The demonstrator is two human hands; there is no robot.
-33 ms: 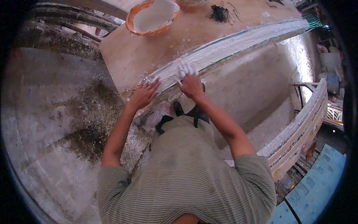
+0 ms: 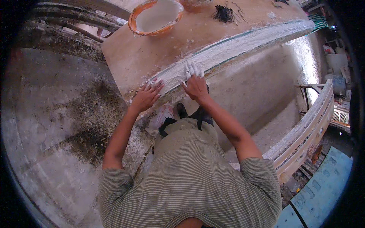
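Observation:
A long strip of wet white plaster point(image 2: 243, 45) with green edge lines runs along the near edge of a brown board-topped table point(image 2: 205, 28). On the strip's left end lies my left hand point(image 2: 147, 95), open, its fingers stretched out and their tips whitened. My right hand point(image 2: 195, 84) rests on the strip a little to the right, fingers apart and thickly coated in white. Neither hand holds a tool. Under the right fingers, the plaster's surface is partly hidden.
An orange-rimmed bucket point(image 2: 156, 17) of white material stands on the table's far left. A tangle of black strands point(image 2: 224, 13) lies farther right. A curved slatted piece point(image 2: 304, 133) is at my right, with a pale blue panel point(image 2: 323, 190) beyond it. Stained floor point(image 2: 57, 114) spreads leftward.
My right hand has shifted very slightly, its fingers now plainer and more spread on the plaster. My left hand has barely moved.

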